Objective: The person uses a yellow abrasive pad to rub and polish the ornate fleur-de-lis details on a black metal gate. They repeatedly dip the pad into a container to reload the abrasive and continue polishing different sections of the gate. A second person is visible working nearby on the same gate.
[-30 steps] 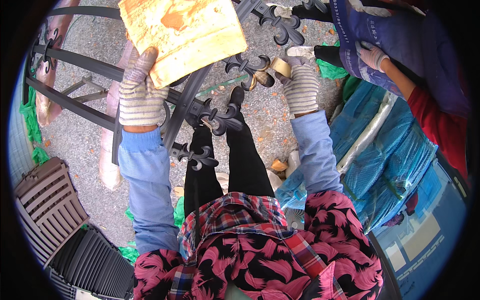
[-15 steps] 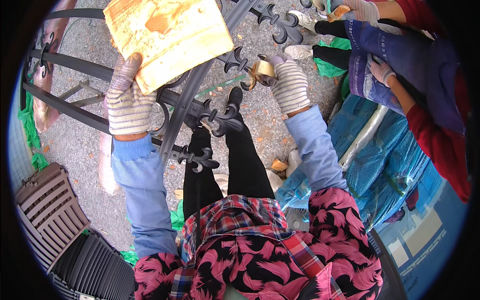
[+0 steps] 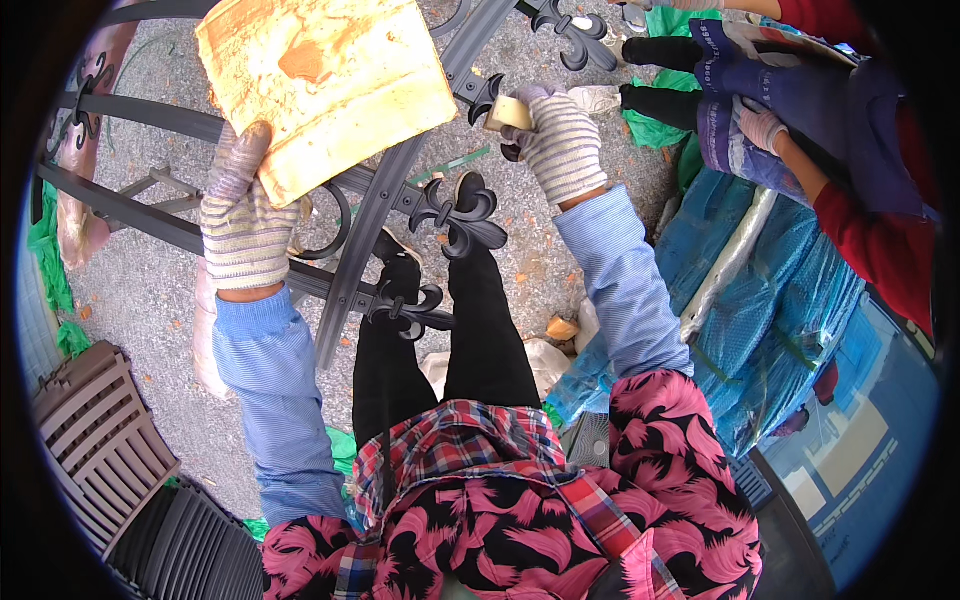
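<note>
My left hand (image 3: 240, 225), in a striped work glove, grips the lower left corner of a large tan slab of foam or cardboard (image 3: 325, 85) with orange stains, held tilted over a black iron gate (image 3: 370, 230). My right hand (image 3: 560, 150), also gloved, is closed on a small beige piece (image 3: 508, 112) pressed against one of the gate's black lily-shaped finials (image 3: 460, 215). The gate lies slanted across the gravel ground in front of my black-trousered legs.
Another person in red sleeves and white gloves (image 3: 760, 125) handles a blue bag at upper right. Blue plastic-wrapped bundles (image 3: 760, 300) lie at right. Brown and dark plastic chairs (image 3: 95, 450) stand lower left. Green wrapping scraps (image 3: 50, 260) lie on the gravel.
My right hand has moved up and to the left along the gate with the beige piece. My left hand shifted the slab slightly higher. The other person's arms moved to the right.
</note>
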The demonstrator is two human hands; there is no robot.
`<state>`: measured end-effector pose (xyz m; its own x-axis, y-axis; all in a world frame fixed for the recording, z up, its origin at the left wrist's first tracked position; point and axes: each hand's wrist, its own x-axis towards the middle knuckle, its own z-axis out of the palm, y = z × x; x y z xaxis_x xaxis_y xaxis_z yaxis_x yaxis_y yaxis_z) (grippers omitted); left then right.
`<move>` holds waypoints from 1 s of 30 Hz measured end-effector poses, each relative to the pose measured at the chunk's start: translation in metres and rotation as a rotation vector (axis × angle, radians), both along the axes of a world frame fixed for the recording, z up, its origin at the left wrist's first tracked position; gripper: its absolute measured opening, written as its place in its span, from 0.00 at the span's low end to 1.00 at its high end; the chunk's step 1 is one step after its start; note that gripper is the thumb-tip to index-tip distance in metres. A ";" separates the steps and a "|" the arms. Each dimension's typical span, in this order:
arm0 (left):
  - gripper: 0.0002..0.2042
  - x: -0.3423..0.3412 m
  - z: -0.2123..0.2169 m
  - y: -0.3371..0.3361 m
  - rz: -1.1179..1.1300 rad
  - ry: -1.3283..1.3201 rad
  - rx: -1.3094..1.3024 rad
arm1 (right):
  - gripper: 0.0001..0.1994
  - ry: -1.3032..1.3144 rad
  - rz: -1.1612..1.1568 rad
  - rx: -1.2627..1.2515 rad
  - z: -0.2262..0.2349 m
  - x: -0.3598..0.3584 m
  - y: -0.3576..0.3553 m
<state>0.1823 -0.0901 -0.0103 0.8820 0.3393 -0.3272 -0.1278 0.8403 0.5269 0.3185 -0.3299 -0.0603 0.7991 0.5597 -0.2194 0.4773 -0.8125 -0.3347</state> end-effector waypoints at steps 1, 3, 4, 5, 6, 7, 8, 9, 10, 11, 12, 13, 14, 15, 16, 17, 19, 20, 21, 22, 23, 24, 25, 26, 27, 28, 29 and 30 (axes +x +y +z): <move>0.20 0.000 -0.003 0.000 -0.020 -0.020 -0.008 | 0.20 0.007 -0.097 -0.063 0.001 0.008 -0.001; 0.19 -0.005 -0.003 0.000 -0.050 -0.038 -0.014 | 0.22 -0.103 -0.187 0.181 -0.002 0.016 -0.007; 0.20 -0.009 -0.005 0.002 -0.063 -0.034 -0.010 | 0.24 -0.096 -0.095 0.032 -0.003 0.015 -0.007; 0.20 -0.013 -0.006 0.003 -0.079 -0.032 -0.008 | 0.25 -0.125 -0.018 0.033 -0.009 0.008 -0.007; 0.20 -0.016 -0.006 0.004 -0.093 -0.029 -0.007 | 0.25 -0.149 -0.046 0.008 -0.014 0.006 -0.004; 0.20 -0.017 -0.005 0.003 -0.092 -0.022 -0.011 | 0.25 -0.173 -0.073 -0.018 -0.016 0.007 -0.001; 0.20 -0.015 -0.004 0.001 -0.101 -0.022 -0.019 | 0.25 -0.209 -0.078 -0.030 -0.011 0.020 -0.007; 0.21 -0.013 -0.003 -0.001 -0.110 -0.023 -0.028 | 0.24 -0.219 -0.135 -0.096 -0.003 0.033 -0.011; 0.21 -0.019 -0.004 0.001 -0.092 -0.010 -0.010 | 0.24 -0.174 -0.111 -0.053 -0.007 0.040 -0.006; 0.22 -0.025 -0.004 0.001 -0.074 0.003 0.007 | 0.23 -0.129 -0.087 -0.011 -0.012 0.043 0.000; 0.22 -0.024 -0.004 -0.001 -0.076 -0.002 0.002 | 0.23 -0.225 -0.082 0.019 -0.011 0.042 -0.004; 0.22 -0.022 -0.004 -0.004 -0.086 0.004 -0.006 | 0.23 -0.235 -0.052 0.025 -0.010 0.043 -0.007; 0.22 -0.025 -0.003 -0.005 -0.079 0.021 0.005 | 0.23 -0.233 -0.007 0.053 -0.015 0.043 -0.003; 0.22 -0.026 -0.003 -0.006 -0.074 0.038 0.016 | 0.24 -0.231 0.037 0.080 -0.018 0.043 0.000; 0.22 -0.027 -0.004 -0.006 -0.065 0.037 0.027 | 0.23 -0.243 0.062 0.067 -0.020 0.042 -0.001; 0.22 -0.028 -0.005 -0.007 -0.058 0.036 0.038 | 0.22 -0.192 0.081 0.018 -0.020 0.041 -0.001; 0.22 -0.034 -0.006 -0.009 -0.045 0.046 0.030 | 0.20 -0.074 0.119 -0.090 -0.009 0.032 -0.001; 0.22 -0.031 -0.005 -0.011 -0.060 0.034 0.004 | 0.18 -0.083 0.150 -0.198 0.002 0.027 -0.008; 0.22 -0.028 -0.006 -0.013 -0.077 0.022 -0.023 | 0.19 0.217 -0.267 -0.093 -0.005 0.022 -0.017; 0.22 -0.031 -0.003 -0.019 -0.022 0.050 0.047 | 0.19 0.523 -0.652 0.038 -0.017 0.017 -0.013; 0.23 -0.032 0.000 -0.022 -0.011 0.070 0.071 | 0.17 0.554 -0.583 0.060 -0.021 0.008 -0.021; 0.23 -0.034 0.004 -0.024 0.002 0.090 0.095 | 0.15 0.584 -0.518 0.084 -0.023 -0.001 -0.029; 0.23 -0.035 0.008 -0.025 0.011 0.108 0.111 | 0.15 0.463 -0.277 0.040 -0.021 -0.002 -0.036; 0.25 -0.033 0.008 -0.028 0.000 0.124 0.135 | 0.16 0.284 -0.056 -0.015 -0.013 -0.006 -0.046; 0.26 -0.033 0.008 -0.029 -0.010 0.142 0.159 | 0.16 0.081 0.130 -0.056 -0.003 -0.007 -0.053; 0.27 -0.032 0.008 -0.030 -0.019 0.160 0.184 | 0.18 0.011 -0.008 0.042 0.005 -0.004 -0.055; 0.27 -0.033 0.005 -0.031 -0.012 0.163 0.186 | 0.20 -0.058 -0.151 0.145 0.020 -0.004 -0.047; 0.27 -0.035 0.001 -0.032 -0.005 0.165 0.189 | 0.20 -0.027 -0.158 0.129 0.012 -0.003 -0.047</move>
